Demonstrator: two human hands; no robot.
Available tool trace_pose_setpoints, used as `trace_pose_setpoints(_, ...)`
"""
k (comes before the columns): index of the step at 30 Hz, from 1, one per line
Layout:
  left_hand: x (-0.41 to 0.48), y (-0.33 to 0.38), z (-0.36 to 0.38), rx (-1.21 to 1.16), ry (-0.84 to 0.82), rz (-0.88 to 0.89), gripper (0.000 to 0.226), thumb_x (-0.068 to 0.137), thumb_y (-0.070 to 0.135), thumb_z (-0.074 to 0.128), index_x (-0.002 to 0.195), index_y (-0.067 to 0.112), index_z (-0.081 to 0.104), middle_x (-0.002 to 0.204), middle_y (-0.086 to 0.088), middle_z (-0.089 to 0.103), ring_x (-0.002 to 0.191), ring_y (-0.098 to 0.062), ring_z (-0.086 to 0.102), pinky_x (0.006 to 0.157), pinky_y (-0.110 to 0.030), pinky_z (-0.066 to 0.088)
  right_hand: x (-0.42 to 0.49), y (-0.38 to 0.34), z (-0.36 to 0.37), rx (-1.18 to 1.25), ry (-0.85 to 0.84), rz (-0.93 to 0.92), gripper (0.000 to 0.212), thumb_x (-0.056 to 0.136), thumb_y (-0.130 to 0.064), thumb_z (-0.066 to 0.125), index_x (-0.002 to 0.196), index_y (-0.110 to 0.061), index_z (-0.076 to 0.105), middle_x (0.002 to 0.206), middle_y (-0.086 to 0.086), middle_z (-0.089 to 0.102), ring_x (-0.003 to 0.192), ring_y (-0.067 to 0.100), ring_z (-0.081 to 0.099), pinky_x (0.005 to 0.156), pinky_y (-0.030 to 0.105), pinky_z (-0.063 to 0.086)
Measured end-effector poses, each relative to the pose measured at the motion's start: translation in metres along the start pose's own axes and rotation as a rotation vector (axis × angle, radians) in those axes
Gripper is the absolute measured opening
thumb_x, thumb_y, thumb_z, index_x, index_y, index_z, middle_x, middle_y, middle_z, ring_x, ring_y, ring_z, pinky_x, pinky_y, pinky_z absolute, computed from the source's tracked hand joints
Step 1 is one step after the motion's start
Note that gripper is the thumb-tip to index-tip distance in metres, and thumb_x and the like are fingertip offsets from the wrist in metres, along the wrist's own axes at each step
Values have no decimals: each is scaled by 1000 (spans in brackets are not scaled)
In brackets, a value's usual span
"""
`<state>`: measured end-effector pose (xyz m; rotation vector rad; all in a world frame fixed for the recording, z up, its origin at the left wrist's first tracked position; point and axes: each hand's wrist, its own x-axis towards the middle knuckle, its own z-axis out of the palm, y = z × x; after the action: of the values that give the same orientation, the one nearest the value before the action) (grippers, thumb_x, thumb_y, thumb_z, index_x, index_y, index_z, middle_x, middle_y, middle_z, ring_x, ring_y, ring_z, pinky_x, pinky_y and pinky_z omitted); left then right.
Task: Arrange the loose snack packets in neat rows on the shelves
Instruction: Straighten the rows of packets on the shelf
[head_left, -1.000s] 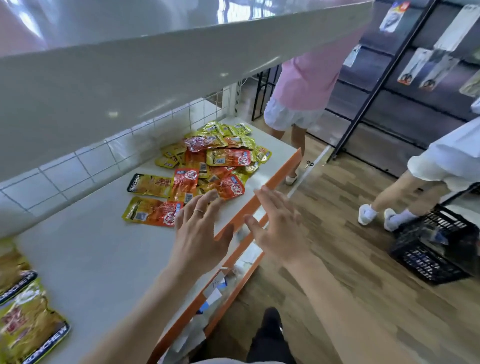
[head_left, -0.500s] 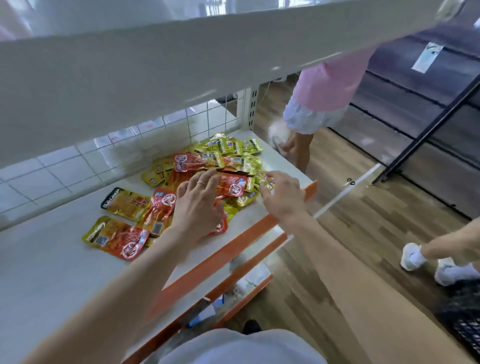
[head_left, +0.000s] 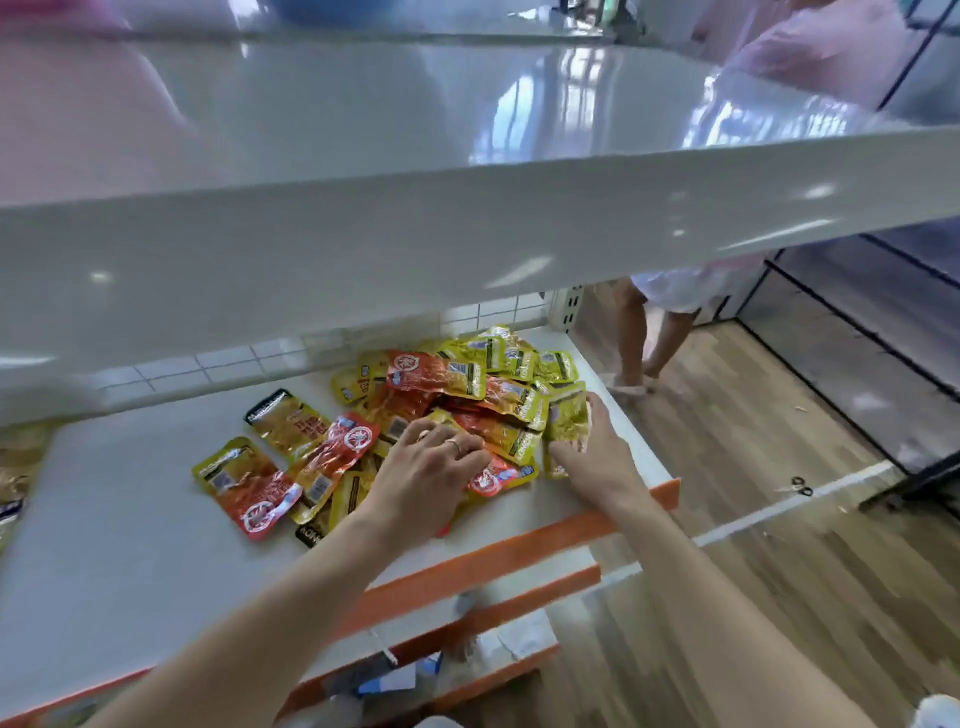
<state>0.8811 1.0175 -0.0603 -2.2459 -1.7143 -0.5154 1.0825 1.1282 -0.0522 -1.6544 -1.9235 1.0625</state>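
A loose pile of red and yellow snack packets (head_left: 441, 395) lies on the white shelf (head_left: 130, 519) toward its right end, under the upper shelf. My left hand (head_left: 426, 473) rests on the front of the pile, its fingers curled down round a red packet (head_left: 496, 475). My right hand (head_left: 597, 457) is at the pile's right edge and pinches a yellow-green packet (head_left: 569, 421) between thumb and fingers. Three packets lie apart on the left: a yellow one (head_left: 288, 421) and two yellow-red ones (head_left: 244, 483) (head_left: 337, 452).
The upper shelf (head_left: 467, 234) overhangs close above. An orange strip (head_left: 467, 566) edges the shelf front, with a lower shelf beneath. More packets (head_left: 15, 467) sit at far left. A person's legs (head_left: 639, 338) stand beyond the shelf end on the wooden floor.
Both hands have moved forward from the shelf's front edge onto the pile. My left hand now curls into the packets and my right hand has taken hold of a yellow-green packet.
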Motion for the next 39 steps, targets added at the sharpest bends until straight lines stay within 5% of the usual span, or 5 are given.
trace_pose_setpoints(5,-5,2,-14,-39,252,-23,16,84,9,70,98,15,76,95,4,75,85,-19,70,89,-37,48,-25,0,-22,133,126,-176,90,90,-9,63,156,-43,12,98,17,67,88,38,62,75,38,46)
trace_pose_setpoints(13,-21,7,-55,-256,570,-442,19,86,7,71,104,2,73,99,-7,75,88,-18,70,82,-25,55,-33,-33,-23,520,-325,-294,86,53,-31,91,130,-26,53,109,-3,69,97,7,67,84,23,53)
trace_pose_setpoints(21,-47,6,-85,-597,510,-681,23,91,15,69,112,22,71,91,24,70,76,5,68,63,-14,53,-44,-74,6,686,-375,-370,21,94,-2,60,73,-7,62,50,2,56,41,15,50,45,25,40)
trace_pose_setpoints(29,-70,4,-91,-771,519,-905,20,93,11,68,108,23,68,79,12,72,66,-9,64,59,-27,51,-44,-76,21,552,-393,-350,10,90,-16,69,84,-17,76,54,-17,60,51,-4,51,55,8,37)
trace_pose_setpoints(39,-105,9,-114,-829,540,-1125,24,93,6,68,101,29,67,87,16,73,79,-5,71,66,-20,57,-69,-88,64,648,-606,-310,24,78,-40,71,80,-18,80,82,0,70,79,16,62,75,33,48)
